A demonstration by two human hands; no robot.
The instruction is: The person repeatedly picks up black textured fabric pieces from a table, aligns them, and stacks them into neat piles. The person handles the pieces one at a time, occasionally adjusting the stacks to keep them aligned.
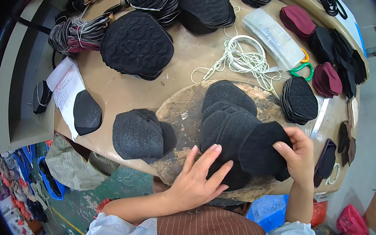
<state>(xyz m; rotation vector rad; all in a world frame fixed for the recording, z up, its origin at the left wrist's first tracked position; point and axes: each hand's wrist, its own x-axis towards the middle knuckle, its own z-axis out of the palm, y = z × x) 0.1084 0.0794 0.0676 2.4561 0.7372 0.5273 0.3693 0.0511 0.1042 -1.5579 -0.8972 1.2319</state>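
Observation:
On a round, worn wooden block (177,112) lies a fanned-out row of black, rounded fabric pieces (226,119) with greyish, speckled faces. My right hand (300,151) pinches the right edge of a black quilted fabric piece (262,147) between thumb and fingers; whether it is one layer or several I cannot tell. My left hand (200,173) is spread, its fingertips resting at the near left edge of the fanned pieces. Just left of the block's middle sits another stack of black fabric pieces (136,133), partly over the block's edge.
Tied stacks of black quilted pieces (136,42) stand at the back left. White cord (248,55) lies tangled beside a clear plastic box (272,37). Maroon pieces (327,79) and a black stack (298,101) are at right. A written paper sheet (66,85) lies left.

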